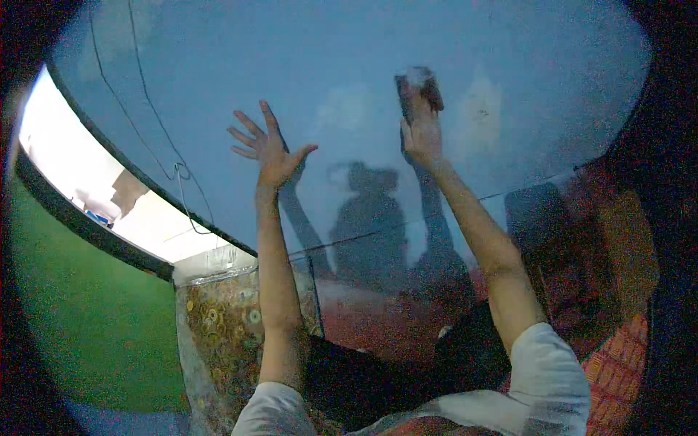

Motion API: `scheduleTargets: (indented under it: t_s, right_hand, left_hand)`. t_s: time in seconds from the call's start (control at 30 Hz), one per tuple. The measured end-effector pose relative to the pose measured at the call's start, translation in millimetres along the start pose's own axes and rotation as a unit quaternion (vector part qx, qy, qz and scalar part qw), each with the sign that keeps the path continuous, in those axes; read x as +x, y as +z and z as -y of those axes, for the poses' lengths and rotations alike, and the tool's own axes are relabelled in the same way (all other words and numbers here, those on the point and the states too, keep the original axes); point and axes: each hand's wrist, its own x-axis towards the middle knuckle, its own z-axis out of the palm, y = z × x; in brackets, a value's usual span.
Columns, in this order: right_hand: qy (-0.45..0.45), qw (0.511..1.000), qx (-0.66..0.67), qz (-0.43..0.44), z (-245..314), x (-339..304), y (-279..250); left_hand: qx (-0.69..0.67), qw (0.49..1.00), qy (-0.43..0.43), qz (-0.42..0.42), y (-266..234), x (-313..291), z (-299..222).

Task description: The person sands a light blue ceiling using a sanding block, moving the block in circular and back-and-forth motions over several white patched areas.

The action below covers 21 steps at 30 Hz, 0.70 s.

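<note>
My right hand (424, 138) is raised against the blue wall (291, 43) and holds a dark brown, flat, roughly rectangular piece (432, 89) to its surface. A pale patch shows at the piece's upper edge; its kind is not clear, and my fingers cover part of it. To the left, my left hand (273, 156) is up with its fingers spread and nothing in it. It is at or close to the wall; whether the palm touches I cannot tell. Shadows of my arms and head fall on the wall between and below the hands.
Whitish patches (481, 112) mark the wall right of my right hand. Thin wires (178, 171) hang at the left, beside a bright dark-framed opening (80, 163). Below are a green surface (94, 298), a patterned covering (218, 316) and, lower right, red patterned fabric (618, 370).
</note>
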Motion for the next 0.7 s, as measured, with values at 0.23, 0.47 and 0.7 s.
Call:
scheduleTargets:
  t_s: [0.23,0.47,0.7]
  right_hand:
    - [0.055,0.992,0.070,0.092,3.6,-5.2,-9.3]
    - [0.075,0.989,0.090,0.095,4.5,-1.7,-7.6]
    - [-0.022,0.991,0.111,0.066,-8.3,24.8,-18.0]
  left_hand:
    - [0.002,1.000,-0.015,0.009,0.8,-2.3,-2.6]
    - [0.021,1.000,-0.017,0.007,0.9,-1.5,-2.3]
    - [0.009,1.000,-0.005,-0.012,2.2,1.6,-3.9]
